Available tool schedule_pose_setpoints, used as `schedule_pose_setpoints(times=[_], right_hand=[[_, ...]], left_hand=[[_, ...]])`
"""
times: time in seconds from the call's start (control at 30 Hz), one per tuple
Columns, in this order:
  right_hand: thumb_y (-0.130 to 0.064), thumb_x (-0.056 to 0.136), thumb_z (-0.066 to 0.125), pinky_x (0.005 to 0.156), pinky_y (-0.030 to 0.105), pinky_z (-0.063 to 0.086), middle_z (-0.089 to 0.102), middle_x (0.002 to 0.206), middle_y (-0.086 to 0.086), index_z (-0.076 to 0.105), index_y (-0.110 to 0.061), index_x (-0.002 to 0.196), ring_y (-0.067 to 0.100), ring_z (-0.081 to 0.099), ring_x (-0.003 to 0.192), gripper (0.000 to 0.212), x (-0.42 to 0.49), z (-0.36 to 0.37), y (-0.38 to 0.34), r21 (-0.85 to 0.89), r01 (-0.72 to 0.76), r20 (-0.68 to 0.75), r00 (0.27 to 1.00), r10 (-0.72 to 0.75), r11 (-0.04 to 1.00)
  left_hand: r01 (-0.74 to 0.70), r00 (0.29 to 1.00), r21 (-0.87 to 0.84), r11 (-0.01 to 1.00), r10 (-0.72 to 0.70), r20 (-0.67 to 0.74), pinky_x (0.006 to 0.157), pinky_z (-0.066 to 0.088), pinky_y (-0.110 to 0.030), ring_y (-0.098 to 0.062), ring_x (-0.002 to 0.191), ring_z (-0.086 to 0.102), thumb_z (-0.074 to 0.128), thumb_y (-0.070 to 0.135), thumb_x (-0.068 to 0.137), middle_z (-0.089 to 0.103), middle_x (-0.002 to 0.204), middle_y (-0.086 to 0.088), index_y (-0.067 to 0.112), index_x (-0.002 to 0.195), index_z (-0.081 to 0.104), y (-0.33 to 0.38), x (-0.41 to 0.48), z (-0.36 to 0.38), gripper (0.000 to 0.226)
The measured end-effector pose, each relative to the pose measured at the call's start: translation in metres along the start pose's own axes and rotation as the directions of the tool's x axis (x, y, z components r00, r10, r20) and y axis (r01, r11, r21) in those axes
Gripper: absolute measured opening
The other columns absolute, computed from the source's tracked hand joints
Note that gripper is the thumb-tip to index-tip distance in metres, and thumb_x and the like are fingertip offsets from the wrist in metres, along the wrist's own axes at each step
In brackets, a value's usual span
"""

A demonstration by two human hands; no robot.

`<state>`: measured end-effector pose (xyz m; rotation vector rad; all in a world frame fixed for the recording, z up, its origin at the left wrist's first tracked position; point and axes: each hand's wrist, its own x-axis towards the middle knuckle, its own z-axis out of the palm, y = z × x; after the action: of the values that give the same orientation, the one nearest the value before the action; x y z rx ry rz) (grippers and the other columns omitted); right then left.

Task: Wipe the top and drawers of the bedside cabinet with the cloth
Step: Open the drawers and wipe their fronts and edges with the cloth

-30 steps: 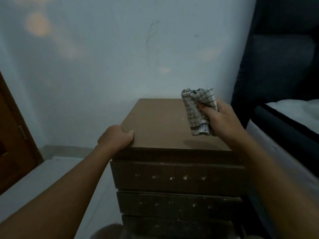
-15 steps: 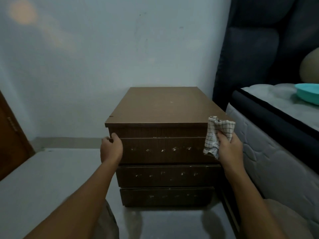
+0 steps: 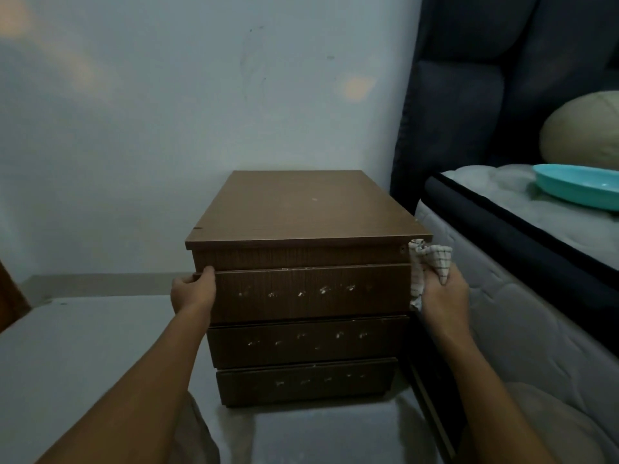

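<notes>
Bedside cabinet (image 3: 301, 209) against the far wall, its three drawers facing the viewer. The top drawer (image 3: 311, 291) lies between the two hands, its long axis running left to right. The left hand (image 3: 192, 293) curls round the drawer front's left edge. The right hand (image 3: 442, 296) grips the bunched checked cloth (image 3: 425, 266), which seems to touch the front's upper right corner. With the cloth at the right end, a wipe would probably travel leftward, toward the bracing hand.

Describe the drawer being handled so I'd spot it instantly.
Find the brown bedside cabinet beside the bed. Of its three stacked drawers, it is the top drawer. Alone among them, it has the left hand gripping its left edge and the checked cloth at its right end.
</notes>
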<state>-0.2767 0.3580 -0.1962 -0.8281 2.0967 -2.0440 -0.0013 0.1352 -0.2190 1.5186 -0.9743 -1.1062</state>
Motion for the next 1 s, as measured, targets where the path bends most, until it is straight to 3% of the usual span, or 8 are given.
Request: schedule_pose_setpoints(times=[0.13, 0.27, 0.43, 0.6, 0.67, 0.73, 0.8, 1.0], right_hand=[[-0.011, 0.097, 0.041, 0.058, 0.028, 0.036, 0.055, 0.079, -0.008, 0.055, -0.024, 0.101, 0.008, 0.052, 0.071, 0.02, 0.013, -0.017, -0.004, -0.305, 0.099, -0.04, 0.992, -0.117, 0.947], [-0.009, 0.094, 0.041, 0.061, 0.035, 0.043, 0.052, 0.077, -0.006, 0.05, -0.031, 0.099, 0.013, 0.051, 0.069, 0.024, 0.025, -0.022, 0.004, -0.542, 0.213, 0.066, 0.975, -0.212, 0.813], [-0.013, 0.093, 0.041, 0.073, 0.038, 0.05, 0.06, 0.099, -0.003, 0.055, -0.032, 0.111, 0.014, 0.055, 0.082, 0.029, 0.04, -0.001, 0.021, -0.612, 0.308, 0.284, 0.945, -0.161, 0.728], [-0.014, 0.093, 0.043, 0.071, 0.032, 0.042, 0.062, 0.095, -0.003, 0.061, -0.027, 0.104, 0.015, 0.054, 0.086, 0.025, 0.026, 0.023, 0.031, -0.582, 0.382, 0.278, 0.923, -0.266, 0.718], [-0.014, 0.092, 0.043, 0.084, 0.037, 0.044, 0.063, 0.094, -0.005, 0.062, -0.028, 0.102, 0.016, 0.056, 0.089, 0.026, 0.021, 0.034, 0.03, -0.582, 0.396, 0.277, 0.918, -0.284, 0.71], [-0.014, 0.091, 0.042, 0.109, 0.044, 0.031, 0.064, 0.093, -0.007, 0.063, -0.026, 0.102, 0.013, 0.057, 0.092, 0.026, 0.016, 0.046, 0.026, -0.612, 0.428, 0.294, 0.904, -0.311, 0.666], [-0.014, 0.091, 0.043, 0.117, 0.046, 0.023, 0.064, 0.091, -0.007, 0.062, -0.024, 0.1, 0.012, 0.058, 0.091, 0.023, 0.009, 0.058, 0.022, -0.611, 0.446, 0.315, 0.895, -0.316, 0.654], [-0.019, 0.092, 0.047, 0.085, 0.034, 0.05, 0.062, 0.091, -0.005, 0.06, -0.022, 0.103, 0.011, 0.055, 0.083, 0.017, -0.027, 0.113, 0.005, -0.555, 0.498, 0.37, 0.865, -0.338, 0.666]], left_hand=[[-0.008, 1.0, 0.015, 1.0, 0.008, 0.025, 0.079, 0.047, -0.038, -0.031, 0.098, 0.056, 0.063, 0.037, 0.088, 0.06, 0.119, -0.016, 0.01, 0.11, 0.054, -0.004, 0.002, -0.008, 0.036], [0.022, 0.997, 0.031, 0.999, -0.025, 0.077, 0.082, 0.042, -0.041, -0.032, 0.111, 0.053, 0.064, 0.038, 0.088, 0.056, 0.122, -0.013, 0.009, 0.123, 0.053, -0.005, 0.003, -0.016, 0.046], [0.02, 0.993, 0.045, 0.999, -0.025, 0.119, 0.089, 0.043, -0.045, -0.032, 0.117, 0.052, 0.066, 0.041, 0.086, 0.056, 0.127, -0.014, 0.009, 0.124, 0.053, -0.008, 0.004, -0.022, 0.051], [-0.021, 0.984, 0.037, 0.999, 0.014, 0.176, 0.092, 0.045, -0.046, -0.032, 0.118, 0.053, 0.064, 0.044, 0.088, 0.057, 0.127, -0.015, 0.008, 0.124, 0.054, -0.011, 0.004, -0.029, 0.051], [-0.038, 0.977, 0.047, 0.998, 0.028, 0.212, 0.087, 0.046, -0.044, -0.031, 0.116, 0.054, 0.063, 0.044, 0.089, 0.058, 0.127, -0.014, 0.01, 0.123, 0.055, -0.012, 0.005, -0.034, 0.049], [-0.055, 0.967, 0.06, 0.997, 0.038, 0.253, 0.083, 0.046, -0.042, -0.03, 0.116, 0.055, 0.062, 0.043, 0.089, 0.059, 0.126, -0.013, 0.011, 0.119, 0.056, -0.012, 0.006, -0.04, 0.044], [-0.066, 0.955, 0.074, 0.995, 0.042, 0.293, 0.087, 0.047, -0.043, -0.029, 0.119, 0.054, 0.062, 0.04, 0.091, 0.059, 0.128, -0.012, 0.012, 0.118, 0.058, -0.013, 0.006, -0.045, 0.039], [-0.101, 0.932, 0.112, 0.988, 0.055, 0.36, 0.091, 0.048, -0.042, -0.027, 0.121, 0.054, 0.058, 0.025, 0.095, 0.058, 0.132, -0.012, 0.012, 0.127, 0.058, -0.013, 0.008, -0.059, 0.034]])
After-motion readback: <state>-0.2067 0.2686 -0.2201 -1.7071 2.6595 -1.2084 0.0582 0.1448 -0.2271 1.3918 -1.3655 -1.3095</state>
